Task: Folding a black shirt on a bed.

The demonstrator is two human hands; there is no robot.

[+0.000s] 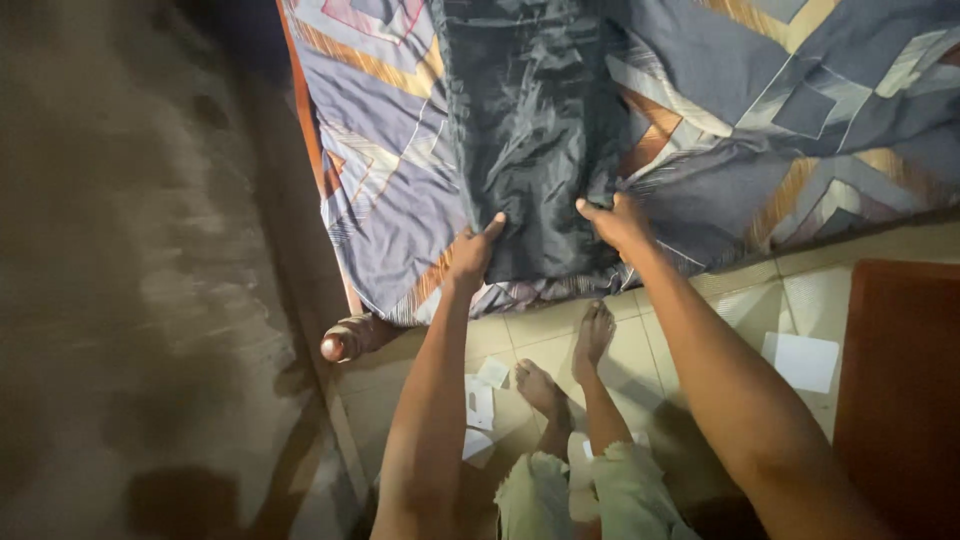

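At bed edge | left hand [470, 252] and right hand [618, 222], apart, each pinch dark cloth [530, 130] hem | soft, light, probably limp; best held by corners | patterned sheet [800, 110] beneath

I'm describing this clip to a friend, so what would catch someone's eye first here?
First, the dark grey garment spread at top centre over a patterned blue bedsheet, with the left hand and right hand gripping its near edge. Below, bare feet stand on pale floor tiles scattered with white paper scraps.
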